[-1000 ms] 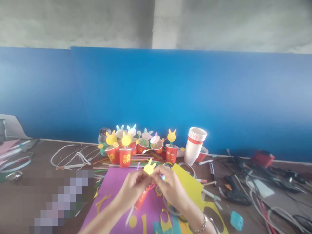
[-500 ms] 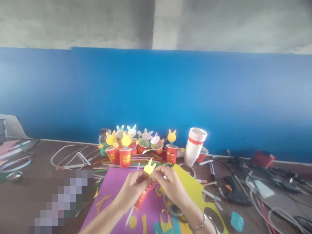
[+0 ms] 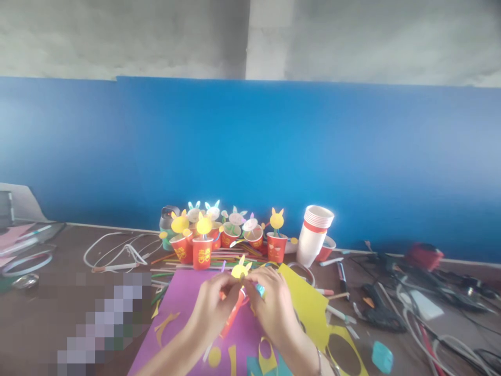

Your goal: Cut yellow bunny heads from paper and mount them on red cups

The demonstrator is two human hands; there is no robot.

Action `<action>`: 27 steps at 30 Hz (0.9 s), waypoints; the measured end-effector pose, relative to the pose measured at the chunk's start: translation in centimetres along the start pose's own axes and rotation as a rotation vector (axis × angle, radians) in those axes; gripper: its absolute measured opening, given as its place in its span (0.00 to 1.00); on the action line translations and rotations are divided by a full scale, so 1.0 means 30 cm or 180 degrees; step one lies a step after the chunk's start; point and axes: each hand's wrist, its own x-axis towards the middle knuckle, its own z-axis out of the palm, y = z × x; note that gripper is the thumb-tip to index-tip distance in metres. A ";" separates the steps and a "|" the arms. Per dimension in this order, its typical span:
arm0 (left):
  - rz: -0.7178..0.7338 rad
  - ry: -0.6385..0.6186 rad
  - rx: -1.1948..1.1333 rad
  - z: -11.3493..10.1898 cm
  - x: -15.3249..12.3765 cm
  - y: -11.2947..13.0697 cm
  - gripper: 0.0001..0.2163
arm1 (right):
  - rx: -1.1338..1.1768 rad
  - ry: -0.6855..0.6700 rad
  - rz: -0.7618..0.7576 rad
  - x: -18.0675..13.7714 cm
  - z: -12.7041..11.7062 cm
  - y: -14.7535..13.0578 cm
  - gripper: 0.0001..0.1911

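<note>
A yellow paper rabbit head [image 3: 240, 270] with two pointed ears stands upright between my hands. My left hand [image 3: 216, 302] pinches its lower left edge between thumb and fingers. Meeting it from the other side, my right hand [image 3: 271, 296] is closed at the lower right edge, and its fingers partly cover the paper. Below the hands a red paper cup [image 3: 232, 316] lies tilted on a purple sheet [image 3: 183, 313]. What joins the head to anything beneath it is hidden by my fingers.
Red cups with paper rabbit figures [image 3: 202, 253] stand at the back, beside a stack of white cups [image 3: 312, 240]. Yellow sheets [image 3: 303, 292] and paper scraps lie right. A black glue gun [image 3: 378, 310], cables [image 3: 415, 324] and a teal lump [image 3: 382, 356] are farther right.
My right hand has turned and drawn in toward the left, so the fingertips of both hands now come together at the bottom of the rabbit head. The head stays nearly in place.
</note>
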 end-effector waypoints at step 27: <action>-0.0066 0.0121 0.0264 0.007 -0.006 0.000 0.10 | -0.0218 -0.0346 -0.0568 -0.001 -0.011 0.002 0.10</action>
